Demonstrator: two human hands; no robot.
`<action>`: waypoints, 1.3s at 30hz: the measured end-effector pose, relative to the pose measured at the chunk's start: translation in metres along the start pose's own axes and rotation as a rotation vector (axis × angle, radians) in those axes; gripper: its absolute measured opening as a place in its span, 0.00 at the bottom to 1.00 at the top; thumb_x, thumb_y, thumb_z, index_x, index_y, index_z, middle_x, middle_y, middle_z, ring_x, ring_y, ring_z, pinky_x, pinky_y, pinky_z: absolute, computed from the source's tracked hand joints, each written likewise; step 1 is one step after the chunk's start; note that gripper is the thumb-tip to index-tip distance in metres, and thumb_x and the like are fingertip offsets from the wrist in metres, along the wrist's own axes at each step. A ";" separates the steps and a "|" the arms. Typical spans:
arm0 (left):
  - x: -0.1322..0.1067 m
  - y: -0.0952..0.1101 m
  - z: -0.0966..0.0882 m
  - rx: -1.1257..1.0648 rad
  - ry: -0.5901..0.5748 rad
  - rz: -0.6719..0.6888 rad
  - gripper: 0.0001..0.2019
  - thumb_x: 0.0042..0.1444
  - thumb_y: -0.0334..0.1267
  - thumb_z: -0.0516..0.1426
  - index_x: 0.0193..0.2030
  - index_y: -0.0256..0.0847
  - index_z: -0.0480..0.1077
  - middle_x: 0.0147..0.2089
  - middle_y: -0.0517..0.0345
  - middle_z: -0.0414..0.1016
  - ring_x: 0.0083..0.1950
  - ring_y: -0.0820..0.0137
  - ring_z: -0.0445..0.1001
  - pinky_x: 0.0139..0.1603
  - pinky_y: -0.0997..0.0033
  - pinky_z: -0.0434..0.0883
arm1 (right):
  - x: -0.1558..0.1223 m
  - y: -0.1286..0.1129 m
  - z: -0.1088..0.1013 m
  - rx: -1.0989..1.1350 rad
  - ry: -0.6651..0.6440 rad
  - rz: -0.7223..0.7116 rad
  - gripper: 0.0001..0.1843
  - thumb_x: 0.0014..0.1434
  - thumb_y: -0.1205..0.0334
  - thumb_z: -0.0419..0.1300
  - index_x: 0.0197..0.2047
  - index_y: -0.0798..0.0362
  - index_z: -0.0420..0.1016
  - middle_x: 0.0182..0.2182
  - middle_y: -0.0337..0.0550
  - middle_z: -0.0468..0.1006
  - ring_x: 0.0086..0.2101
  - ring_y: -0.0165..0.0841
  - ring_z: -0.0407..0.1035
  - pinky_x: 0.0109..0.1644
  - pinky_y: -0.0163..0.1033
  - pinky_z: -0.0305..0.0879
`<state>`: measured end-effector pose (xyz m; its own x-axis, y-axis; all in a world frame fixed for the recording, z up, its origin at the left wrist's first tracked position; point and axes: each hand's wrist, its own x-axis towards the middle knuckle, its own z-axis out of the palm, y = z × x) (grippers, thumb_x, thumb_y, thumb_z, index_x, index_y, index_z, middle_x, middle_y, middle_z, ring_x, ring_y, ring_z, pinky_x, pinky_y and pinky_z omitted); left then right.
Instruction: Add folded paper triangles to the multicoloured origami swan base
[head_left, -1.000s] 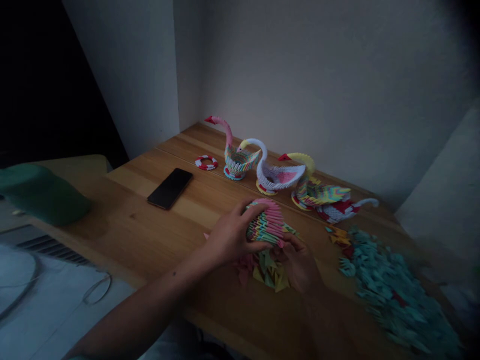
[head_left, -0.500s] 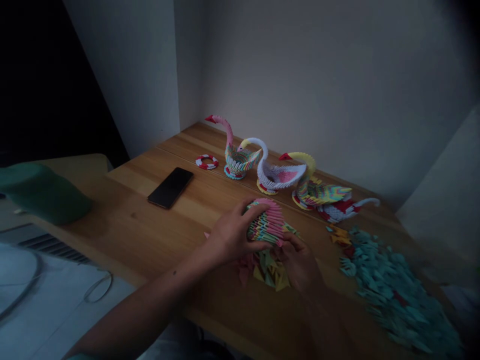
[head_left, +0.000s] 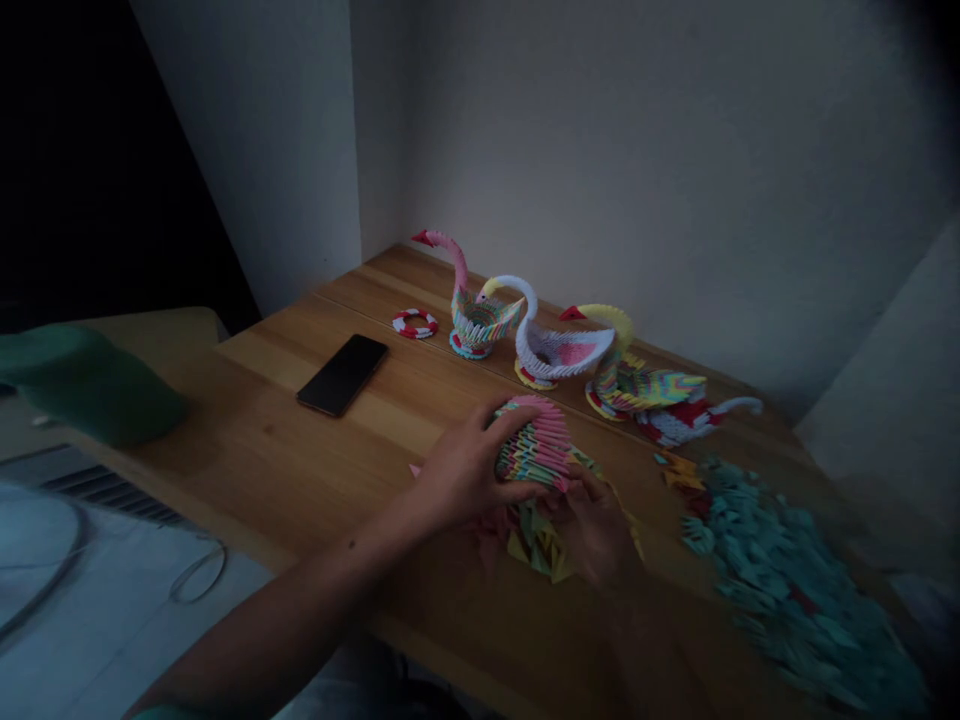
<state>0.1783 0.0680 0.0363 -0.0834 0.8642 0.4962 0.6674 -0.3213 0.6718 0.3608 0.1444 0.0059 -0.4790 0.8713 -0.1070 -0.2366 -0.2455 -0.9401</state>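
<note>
Paper craft (head_left: 534, 442) was over the counter (head_left: 247, 440), hugged by the left hand (head_left: 463, 466), likely to keep it still while the right hand (head_left: 600, 525) pinched a pink tip (head_left: 562, 484). Loose bits (head_left: 541, 545) lay near, maybe for easy reach.

- l. hand (head_left: 461, 465): covers l. side of paper piece (head_left: 538, 440).
- r. hand (head_left: 600, 530): blurred; exact grip too dim to tell.
- loose paper units (head_left: 538, 540): partly hidden behind hands.
- teal pile (head_left: 795, 570): near end blurred, single pcs. indistinct.
- green obj. (head_left: 90, 390): cut off by l. edge, kind unclear.
- red-white swan (head_left: 675, 426): partly hidden behind yellow-necked swan (head_left: 652, 390).
</note>
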 end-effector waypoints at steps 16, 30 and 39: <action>0.000 -0.001 0.000 -0.001 0.006 0.002 0.38 0.51 0.52 0.64 0.66 0.50 0.56 0.66 0.46 0.58 0.62 0.55 0.66 0.59 0.52 0.69 | 0.001 0.005 -0.001 0.038 -0.024 0.002 0.20 0.40 0.47 0.75 0.30 0.50 0.78 0.21 0.35 0.71 0.23 0.28 0.63 0.26 0.34 0.61; 0.000 -0.003 0.002 0.020 0.012 0.002 0.38 0.50 0.52 0.65 0.66 0.50 0.57 0.66 0.47 0.58 0.62 0.54 0.66 0.58 0.54 0.70 | 0.000 0.004 0.003 0.028 -0.006 0.021 0.19 0.41 0.47 0.75 0.29 0.50 0.77 0.21 0.35 0.70 0.23 0.29 0.62 0.28 0.35 0.63; 0.000 -0.003 0.002 0.006 0.008 0.010 0.38 0.50 0.50 0.65 0.66 0.51 0.57 0.66 0.47 0.58 0.62 0.54 0.66 0.59 0.53 0.70 | 0.000 0.004 0.000 -0.002 -0.022 -0.005 0.19 0.43 0.46 0.73 0.30 0.50 0.76 0.21 0.34 0.69 0.23 0.29 0.62 0.27 0.35 0.62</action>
<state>0.1772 0.0699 0.0332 -0.0826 0.8577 0.5076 0.6728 -0.3277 0.6633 0.3601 0.1429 0.0018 -0.4965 0.8628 -0.0947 -0.2378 -0.2401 -0.9412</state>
